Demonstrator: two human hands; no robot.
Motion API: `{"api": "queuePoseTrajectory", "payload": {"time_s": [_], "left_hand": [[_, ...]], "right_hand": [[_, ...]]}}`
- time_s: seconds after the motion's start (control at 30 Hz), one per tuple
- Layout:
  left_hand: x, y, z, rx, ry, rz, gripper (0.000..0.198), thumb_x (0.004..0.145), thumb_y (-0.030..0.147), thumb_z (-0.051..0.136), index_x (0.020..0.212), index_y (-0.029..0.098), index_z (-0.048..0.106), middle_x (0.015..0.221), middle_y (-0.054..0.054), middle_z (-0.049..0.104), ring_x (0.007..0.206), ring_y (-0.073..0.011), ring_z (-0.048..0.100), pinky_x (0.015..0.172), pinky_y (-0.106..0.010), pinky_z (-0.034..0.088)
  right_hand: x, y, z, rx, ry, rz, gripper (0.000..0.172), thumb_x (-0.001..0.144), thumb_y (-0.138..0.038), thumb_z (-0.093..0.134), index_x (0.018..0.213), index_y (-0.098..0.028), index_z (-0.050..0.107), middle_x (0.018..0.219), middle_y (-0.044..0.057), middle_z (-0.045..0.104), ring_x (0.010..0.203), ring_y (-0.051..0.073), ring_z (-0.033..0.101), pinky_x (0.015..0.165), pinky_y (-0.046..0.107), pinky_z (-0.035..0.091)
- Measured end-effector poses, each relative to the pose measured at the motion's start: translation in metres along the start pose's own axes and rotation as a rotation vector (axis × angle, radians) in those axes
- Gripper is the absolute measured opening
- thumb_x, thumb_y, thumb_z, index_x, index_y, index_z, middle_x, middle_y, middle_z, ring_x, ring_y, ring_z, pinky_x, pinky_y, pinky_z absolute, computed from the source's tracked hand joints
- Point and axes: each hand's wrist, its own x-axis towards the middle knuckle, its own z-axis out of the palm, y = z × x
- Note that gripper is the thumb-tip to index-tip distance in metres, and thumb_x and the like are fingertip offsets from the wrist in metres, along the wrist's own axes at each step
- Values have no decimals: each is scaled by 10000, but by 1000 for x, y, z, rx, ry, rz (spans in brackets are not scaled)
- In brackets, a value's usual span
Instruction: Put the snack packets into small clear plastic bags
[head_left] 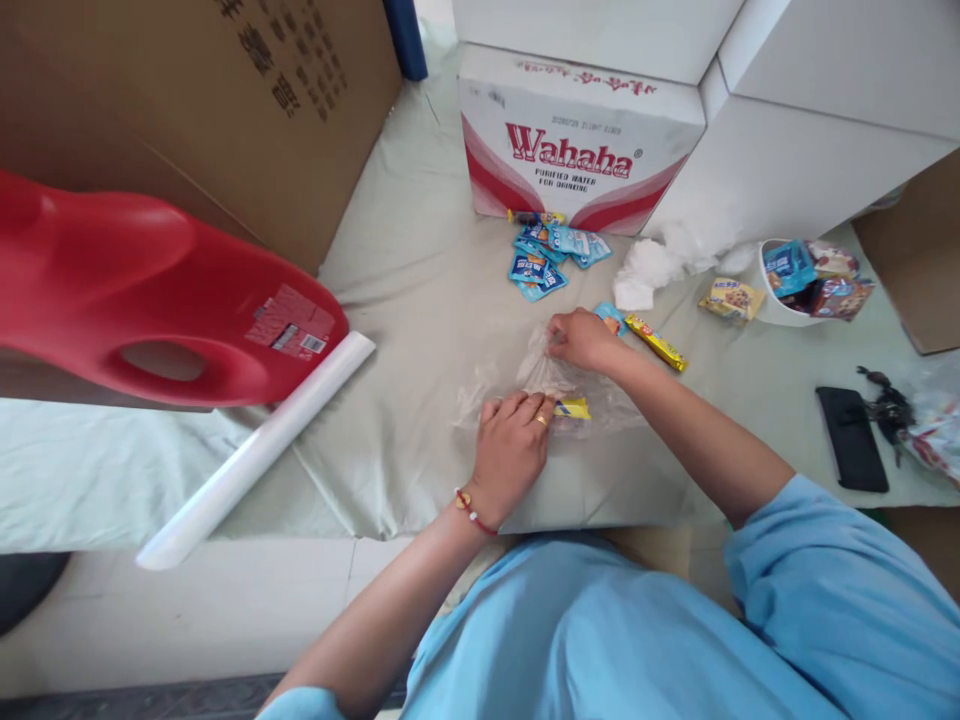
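Both hands work a clear plastic bag (525, 385) lying mid-surface on the pale cloth (420, 300); the left hand (511, 440) presses it down, fingers curled onto it beside a yellow packet (572, 408); the right hand (581, 338) pinches its far edge; blue snack packets (551, 258) lie beyond, near the Wahaha box (577, 150).
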Motion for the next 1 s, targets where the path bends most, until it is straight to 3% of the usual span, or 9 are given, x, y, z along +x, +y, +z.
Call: {"api": "queuePoseTrajectory", "payload": {"time_s": [0.1, 0.27, 0.47, 0.57, 0.67, 0.77, 0.83, 0.93, 1.0], "left_hand": [[-3, 1, 0, 16, -1, 3, 387, 1084, 270, 451, 1411, 267, 657, 1342, -80, 753, 1233, -288, 616, 928, -461, 436], [-4, 6, 2, 92, 101, -66, 340, 1066, 294, 503, 1330, 325, 717, 1334, -106, 712, 1167, -307, 586, 870, -466, 441], [-7, 5, 9, 108, 119, -105, 274, 1061, 313, 536, 982, 265, 794, 886, -94, 688, 897, -270, 590, 761, -413, 406], [-14, -4, 13, -6, 172, -54, 235, 1045, 266, 552, 1044, 230, 784, 842, -79, 704, 877, -254, 626, 781, -401, 432], [-22, -17, 11, -167, 278, -100, 245, 1044, 275, 539, 1150, 217, 753, 912, -66, 745, 903, -230, 665, 850, -386, 483], [-20, -38, 3, -280, 408, -311, 282, 991, 304, 592, 1233, 211, 702, 1045, -77, 732, 1010, -242, 671, 940, -403, 525], [-9, -53, -2, -319, 459, -403, 540, 901, 300, 674, 1423, 188, 593, 1225, -120, 692, 1166, -282, 640, 1048, -461, 514], [14, -74, -8, -392, 352, -302, 830, 796, 288, 756, 1568, 210, 462, 1501, -155, 574, 1436, -344, 496, 1236, -563, 371], [27, -83, -14, -449, 214, -158, 597, 806, 283, 748, 1393, 252, 645, 1495, -109, 607, 1529, -351, 405, 1289, -589, 286]], "right_hand": [[-13, -1, -13, 101, 18, -81, 133, 951, -238, 683, 1021, -174, 775, 959, 62, 716, 906, 206, 659, 819, 292, 457], [-62, -5, -19, 144, 157, -394, 106, 949, -165, 624, 973, -165, 727, 1126, 88, 646, 945, 184, 638, 823, 273, 438], [-113, -12, 20, 21, 26, -425, 237, 1061, -217, 490, 1200, -205, 680, 1081, 75, 658, 841, 185, 610, 690, 275, 362], [-120, -10, 45, 12, 50, -371, 306, 1064, -199, 463, 1298, -227, 658, 1124, 79, 649, 853, 192, 596, 672, 278, 336], [-120, -7, 59, 31, 63, -359, 342, 1051, -169, 458, 1299, -265, 675, 1119, 64, 643, 846, 193, 569, 660, 279, 304], [-119, -6, 63, 65, 79, -369, 357, 1057, -177, 457, 1286, -309, 698, 1114, 48, 640, 841, 188, 541, 654, 279, 275], [-118, -7, 62, 78, 81, -372, 364, 1064, -188, 453, 1288, -320, 707, 1105, 47, 638, 827, 187, 526, 650, 282, 259], [-118, -8, 61, 87, 77, -366, 359, 1065, -197, 455, 1270, -314, 726, 1092, 51, 632, 806, 185, 511, 644, 288, 243], [-119, -8, 60, 98, 77, -364, 358, 1059, -189, 458, 1253, -309, 735, 1091, 50, 629, 808, 184, 512, 651, 285, 252]]}}
